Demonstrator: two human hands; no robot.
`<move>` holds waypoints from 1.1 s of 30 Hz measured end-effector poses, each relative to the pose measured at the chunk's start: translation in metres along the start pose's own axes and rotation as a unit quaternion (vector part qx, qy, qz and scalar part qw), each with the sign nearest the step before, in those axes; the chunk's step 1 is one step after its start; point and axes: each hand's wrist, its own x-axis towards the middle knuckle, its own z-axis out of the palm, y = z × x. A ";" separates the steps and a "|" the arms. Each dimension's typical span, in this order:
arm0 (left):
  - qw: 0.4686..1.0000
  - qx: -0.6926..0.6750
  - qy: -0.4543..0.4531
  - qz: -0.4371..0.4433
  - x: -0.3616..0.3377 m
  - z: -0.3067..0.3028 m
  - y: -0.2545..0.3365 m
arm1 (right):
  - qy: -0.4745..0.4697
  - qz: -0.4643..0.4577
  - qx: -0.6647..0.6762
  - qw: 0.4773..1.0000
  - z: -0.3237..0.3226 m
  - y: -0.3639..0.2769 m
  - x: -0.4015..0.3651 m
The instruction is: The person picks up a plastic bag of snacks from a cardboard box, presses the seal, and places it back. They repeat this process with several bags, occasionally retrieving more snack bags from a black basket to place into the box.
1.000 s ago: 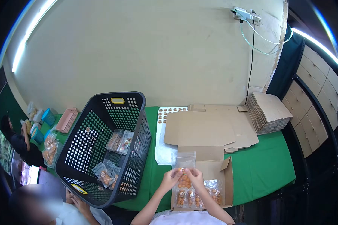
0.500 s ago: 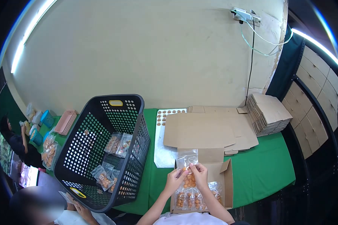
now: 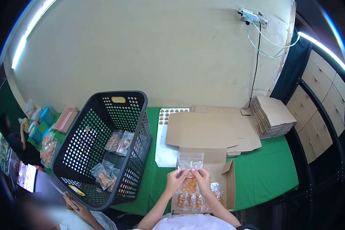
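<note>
Between my hands, above an open cardboard box, is a clear zip bag of round orange snacks, its see-through top pointing away from me. My left hand pinches the bag's left side, thumb on its front. On the opposite side my right hand grips it the same way, and both thumbs meet near a round label on the bag. Several similar filled bags lie in the box below, some partly covered by my right forearm.
To the left stands a large black basket with several filled bags inside. Flattened cardboard lies behind the box, over a sticker sheet. A cardboard stack is at the back right. A co-worker's hand is near the basket.
My thumbs have come level on the bag, near its label. The co-worker's hand at lower left has shifted slightly left. The view has tilted a little.
</note>
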 end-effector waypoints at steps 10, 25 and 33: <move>0.997 -0.066 0.001 -0.035 0.000 -0.016 -0.002 | -0.040 0.012 0.000 0.999 0.010 0.000 0.005; 0.999 0.015 -0.029 0.006 -0.003 -0.018 0.000 | -0.023 -0.014 -0.023 0.999 0.008 0.007 0.002; 0.996 -0.032 -0.071 -0.039 0.004 -0.015 -0.008 | -0.024 0.035 0.020 0.999 -0.005 0.003 0.007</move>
